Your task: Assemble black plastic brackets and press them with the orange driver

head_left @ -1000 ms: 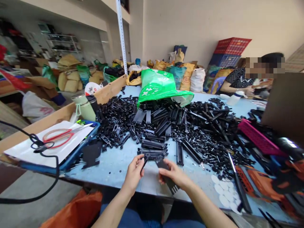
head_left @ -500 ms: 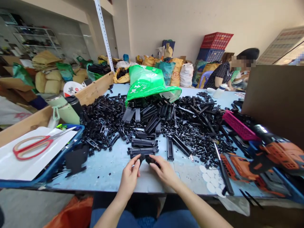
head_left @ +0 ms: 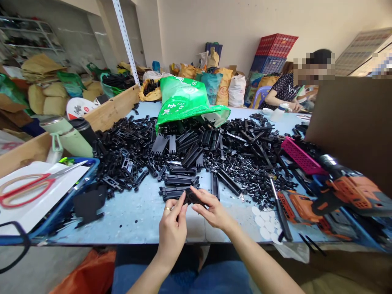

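Note:
Between both hands, above the near part of the table, is a small black plastic part (head_left: 193,197). My left hand (head_left: 174,218) pinches its left end between thumb and fingers. On the other side my right hand (head_left: 212,208) is closed around its right end. Fingers cover much of it, so whether it is one piece or two joined pieces I cannot tell. Just beyond the hands lie several black channel-shaped pieces (head_left: 180,180) in a row. Behind them spreads a heap of black plastic parts (head_left: 128,143), with pins (head_left: 245,175) scattered on its right.
A green bag (head_left: 183,98) lies over the heap. At left are scissors (head_left: 27,188) on white paper and a green flask (head_left: 69,134). A hammer (head_left: 281,212), white discs (head_left: 266,224), an orange power drill (head_left: 352,188) and a pink basket (head_left: 303,157) stand right. Another person (head_left: 280,92) sits beyond.
Both hands have drawn together and risen slightly; the black pieces that were apart at the fingertips now meet. The view has shifted a little to the right.

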Demonstrator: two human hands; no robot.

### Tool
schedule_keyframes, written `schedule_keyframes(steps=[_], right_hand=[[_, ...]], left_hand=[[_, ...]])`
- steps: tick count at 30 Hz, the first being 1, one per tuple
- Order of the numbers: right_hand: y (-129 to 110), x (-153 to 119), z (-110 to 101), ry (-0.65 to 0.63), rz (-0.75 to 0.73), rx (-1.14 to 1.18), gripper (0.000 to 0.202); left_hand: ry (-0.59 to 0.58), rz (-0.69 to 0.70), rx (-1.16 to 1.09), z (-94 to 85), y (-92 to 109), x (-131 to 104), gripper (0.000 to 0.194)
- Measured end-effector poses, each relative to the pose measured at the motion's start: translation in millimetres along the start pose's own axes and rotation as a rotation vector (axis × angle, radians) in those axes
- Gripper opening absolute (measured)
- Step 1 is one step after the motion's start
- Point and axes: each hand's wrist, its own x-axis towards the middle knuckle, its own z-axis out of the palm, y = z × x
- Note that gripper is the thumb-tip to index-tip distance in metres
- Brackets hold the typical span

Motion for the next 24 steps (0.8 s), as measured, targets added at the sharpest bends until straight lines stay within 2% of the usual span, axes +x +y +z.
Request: schedule_keyframes(steps=[3,6,11,13,15,17,18,21,23,24], right_hand=[[-9,-2,14,0.108,-0.036,-0.015,0.048],[-16,-5,35,0.22,-0.044,0.026,0.049],[-18,-7,60,0.316,-0.077,0.04,0.052],[-11,-7,63,0.279,-0.037,0.025,0.051],[2,-6,55,0.113,0.002,-0.071,0.053],[21,-2,31,-0.018,0.042,-0.25,0.055],[32,1,12,-0.019,0.063,-0.354,0.055],[63,18,-69,0.2,0.169,-0.655,0.044],[80,31,-131,0.401,0.334,-0.869,0.045],[87,37,-161,0.524,0.463,-0.98,0.047]], left_hand=[[0.136,0.027,-0.053,10.8,8,-1,0.036],[0.242,0.044,-0.086,10.4,14,1,0.035],[0.161,0.13,-0.076,-1.8,3,6,0.033],[0.173,0.071,-0.048,1.0,-8,2,0.034],[0.171,-0.06,-0.001,7.4,-20,-7,0.038],[0.112,-0.105,0.132,12.9,-32,-15,0.043],[0.041,-0.049,0.231,14.7,-36,-17,0.046],[-0.3,0.331,0.509,18.3,-39,-10,0.054],[-0.539,0.536,0.608,22.0,-37,3,0.057],[-0.626,0.589,0.648,24.1,-36,10,0.056]])
